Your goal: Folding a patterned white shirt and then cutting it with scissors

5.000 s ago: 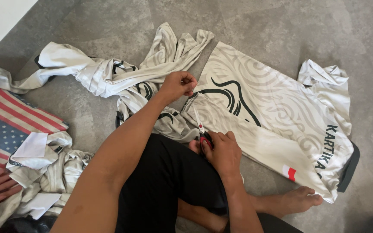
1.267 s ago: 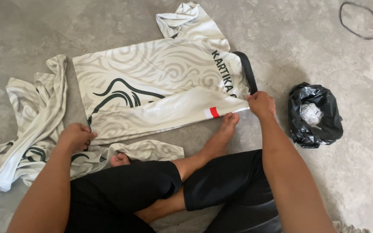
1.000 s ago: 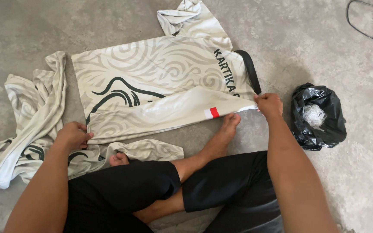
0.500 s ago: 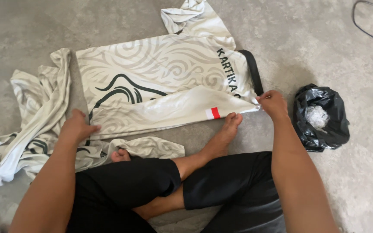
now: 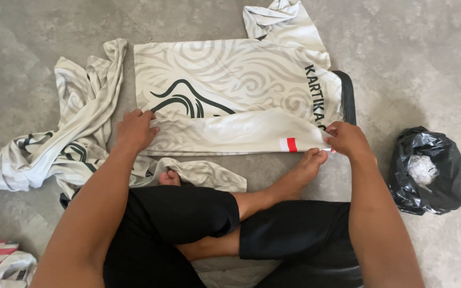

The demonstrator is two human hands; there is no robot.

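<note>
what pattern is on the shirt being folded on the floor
The shirt is off-white with pale grey swirls and a bold black curved line, best seen in the head view.

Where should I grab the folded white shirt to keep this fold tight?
Pinch the folded shirt at the two ends of its near flap, from the near edge, where the left hand and right hand sit; the flap lies long and flat.
</note>
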